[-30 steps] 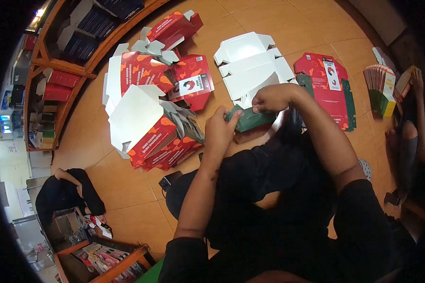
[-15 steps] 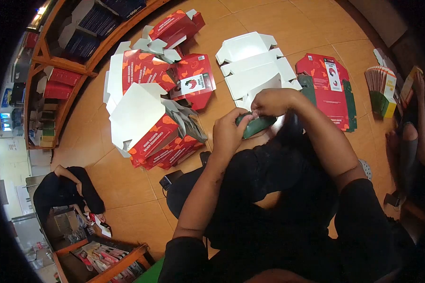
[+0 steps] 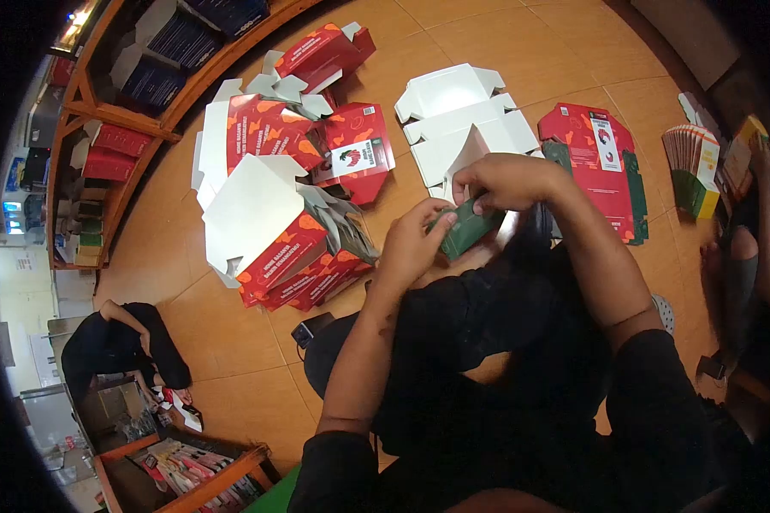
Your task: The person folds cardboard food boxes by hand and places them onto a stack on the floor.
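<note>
In front of my lap is a partly folded cardboard box, its green panel [image 3: 468, 231] turned toward me and a white flap standing up behind it. My left hand [image 3: 419, 235] pinches the panel's left edge between thumb and fingers. On the panel's top edge, my right hand [image 3: 509, 182] is closed with thumb on the green side and fingers behind. Just beyond lie flat white box blanks [image 3: 453, 107], inner side up. To their right is a red and green box blank [image 3: 592, 175], printed side up.
Folded red boxes [image 3: 274, 256] are piled on the tiled floor to the left. A wooden shelf [image 3: 167, 128] holds more boxes. At far left a person [image 3: 124, 346] bends over a crate; another person's leg [image 3: 743, 265] shows at right, by a stack of yellow-green cartons [image 3: 691, 167].
The green panel has gone from bowed to flatter and more upright. My right hand has shifted from its middle to the top edge. The view has shifted slightly.
</note>
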